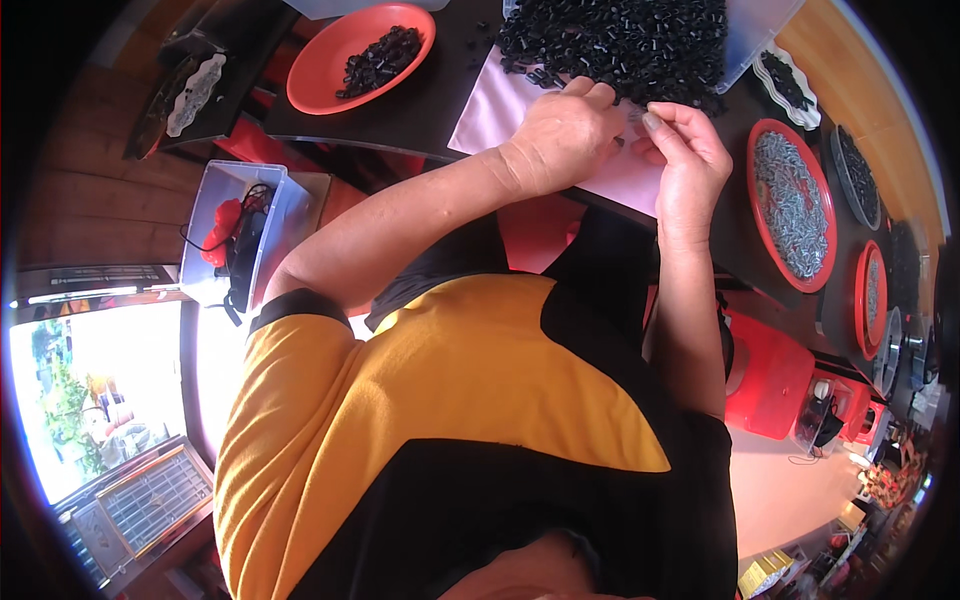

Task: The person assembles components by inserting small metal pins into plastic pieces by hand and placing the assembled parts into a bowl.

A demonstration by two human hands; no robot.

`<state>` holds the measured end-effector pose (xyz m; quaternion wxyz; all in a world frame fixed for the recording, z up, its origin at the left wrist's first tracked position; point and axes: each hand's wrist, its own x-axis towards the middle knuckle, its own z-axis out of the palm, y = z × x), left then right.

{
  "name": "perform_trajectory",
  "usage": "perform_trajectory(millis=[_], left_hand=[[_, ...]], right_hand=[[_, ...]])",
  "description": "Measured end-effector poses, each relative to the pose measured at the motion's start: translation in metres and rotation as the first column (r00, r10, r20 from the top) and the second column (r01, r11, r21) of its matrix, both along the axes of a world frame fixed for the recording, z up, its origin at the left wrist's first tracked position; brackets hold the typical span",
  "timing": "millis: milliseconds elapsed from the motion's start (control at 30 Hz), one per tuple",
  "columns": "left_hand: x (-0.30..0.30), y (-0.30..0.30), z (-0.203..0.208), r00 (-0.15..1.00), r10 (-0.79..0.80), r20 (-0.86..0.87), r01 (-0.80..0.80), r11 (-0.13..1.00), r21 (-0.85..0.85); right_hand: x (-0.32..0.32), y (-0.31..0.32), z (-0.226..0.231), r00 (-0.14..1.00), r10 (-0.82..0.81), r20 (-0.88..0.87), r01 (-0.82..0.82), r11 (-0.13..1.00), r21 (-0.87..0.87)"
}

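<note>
Shirt (450, 350) is filling our near view. We're holding left hand (565, 130) fingers curled, right hand (692, 155) thumb-to-finger; can't tell what either's gripping. Black parts (620, 45) are lying just beyond, probably light, stiff, slippery: we're favouring fingertip side grips.

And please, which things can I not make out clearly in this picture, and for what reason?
All in the head view:
Left hand: whether it holds anything; its own back hides the fingertips.
Right hand: whether anything sits in its pinch; too small and blurred to tell.
Pile of black pieces: its far end, cut off by the upper edge.
Bright opening: fine details outside, washed out by glare.
</note>
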<state>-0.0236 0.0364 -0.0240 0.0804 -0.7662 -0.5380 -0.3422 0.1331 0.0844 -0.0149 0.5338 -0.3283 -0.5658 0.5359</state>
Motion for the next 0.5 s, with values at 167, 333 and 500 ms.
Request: perform_trajectory(millis=[167,333,500], left_hand=[[-0.001,0.008,-0.003,0.998,-0.017,-0.063,0.016,1.0,-0.021],[-0.001,0.014,-0.003,0.933,-0.032,-0.358,0.069,0.993,0.092],[-0.014,0.016,-0.004,0.997,-0.08,-0.012,0.08,0.997,0.008]], right_hand=[[-0.002,-0.004,0.003,1.0,-0.011,0.003,0.011,1.0,-0.01],[-0.001,-0.003,0.004,1.0,-0.002,-0.001,0.002,1.0,0.0],[-0.002,-0.006,0.006,0.998,0.001,0.057,0.001,0.999,-0.036]])
